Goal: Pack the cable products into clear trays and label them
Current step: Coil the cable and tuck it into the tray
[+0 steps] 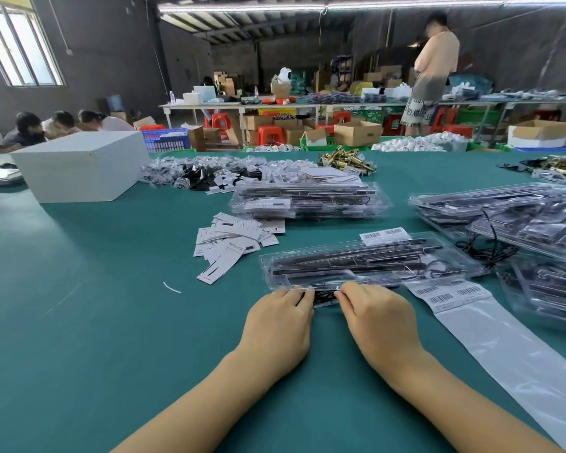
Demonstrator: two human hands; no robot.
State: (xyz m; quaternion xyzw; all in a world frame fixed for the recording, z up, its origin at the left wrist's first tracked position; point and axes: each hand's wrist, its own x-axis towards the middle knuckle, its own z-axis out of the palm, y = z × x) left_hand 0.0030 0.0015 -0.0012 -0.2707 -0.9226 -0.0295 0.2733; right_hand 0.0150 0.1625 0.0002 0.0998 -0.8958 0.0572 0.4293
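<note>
Both hands at near edge of clear tray, working a black cable bundle.
Left hand (pixel 276 325) and right hand (pixel 378 318) side by side on green table (pixel 95 338), fingertips curled, each grip pinching black cable (pixel 322 297) at tray's near rim. Clear tray (pixel 356 263) flat just beyond the fingers, holding long dark bars, barcode label (pixel 384 235) at its far edge. Judged light, thin-walled, springy: likely flexes and slips if squeezed mid-span; better held by the stiffer rim or corners, pressed flat to close. Cable soft, prone to springing out of its pocket; keep it pinned while seating. Label strip (pixel 448 294) just right of right hand, on its long backing sheet. Packed tray stacks (pixel 307 201) beyond and right; loose paper cards (pixel 236 237) left of tray.
</note>
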